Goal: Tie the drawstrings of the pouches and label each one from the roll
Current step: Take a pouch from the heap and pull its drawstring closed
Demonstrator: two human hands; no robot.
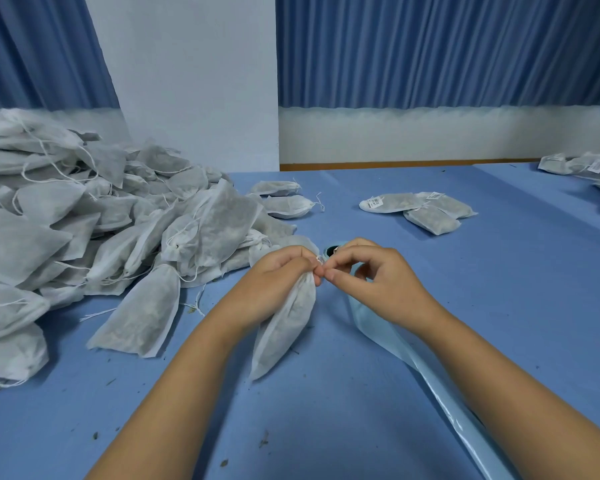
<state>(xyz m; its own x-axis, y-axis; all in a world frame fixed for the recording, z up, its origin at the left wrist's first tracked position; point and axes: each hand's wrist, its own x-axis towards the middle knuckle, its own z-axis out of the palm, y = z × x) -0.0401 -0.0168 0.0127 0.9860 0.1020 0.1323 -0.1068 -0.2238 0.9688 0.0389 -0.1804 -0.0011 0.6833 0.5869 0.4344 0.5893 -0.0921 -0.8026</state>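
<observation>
the left hand (284, 268) grips the gathered neck of a white pouch (284, 327), fingers curled round it. the pouch's body trails from that hand back toward the person, its lower end resting on the blue bench (499, 289). the right hand (371, 278) meets the left at the pouch's mouth, thumb and forefinger pinched together there with the other fingers loosely curled. the string itself is too small to make out between the fingertips.

just beyond the two hands, a pale blue label roll (333, 250) peeks out, mostly hidden by them. a glossy pale blue strip (430, 372) runs from under the right hand along the right forearm to the near edge.

to the left of the left hand rises a big heap of pouches (84, 220), loose strings trailing out of it. one filled pouch (142, 317) lies flat just beside the left forearm. beyond the right hand, well apart, lie three labelled pouches (420, 209) touching each other, and more (586, 168) sit far off to its right. blue curtains (430, 46) hang behind.
</observation>
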